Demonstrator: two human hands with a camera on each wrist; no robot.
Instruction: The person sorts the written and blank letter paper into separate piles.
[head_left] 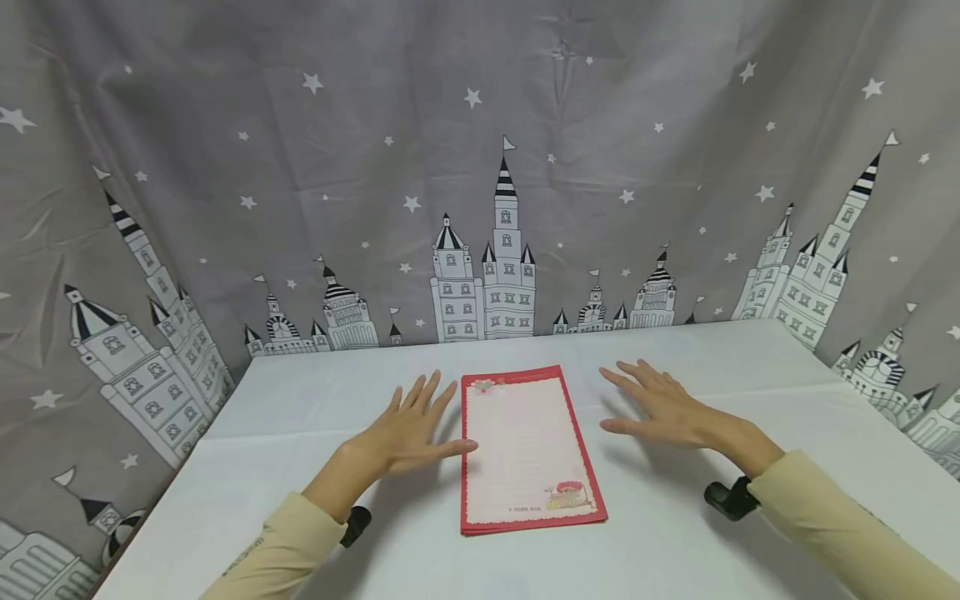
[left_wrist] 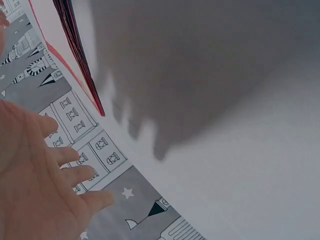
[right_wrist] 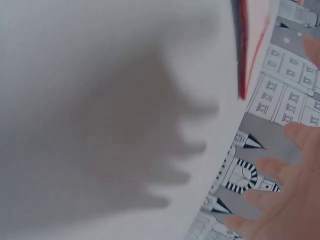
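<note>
A stack of red-bordered writing paper (head_left: pixel 525 450) lies on the white tabletop, its pale lined sheet facing up with small printed drawings at two corners. In the left wrist view the stack's layered edge (left_wrist: pixel 82 65) shows several sheets. My left hand (head_left: pixel 408 429) hovers at the paper's left side, fingers spread, thumb overlapping the left border in the head view. On the other side, my right hand (head_left: pixel 660 408) is held above the table with fingers apart, a short way from the paper's right edge. Both hands hold nothing, and their shadows fall on the table below.
The table (head_left: pixel 360 400) is covered in white cloth with a fold line across it. Behind it hangs a grey curtain (head_left: pixel 360 167) printed with castles and stars. Dark wrist devices (head_left: pixel 731 500) sit under both beige sleeves (head_left: pixel 832 517).
</note>
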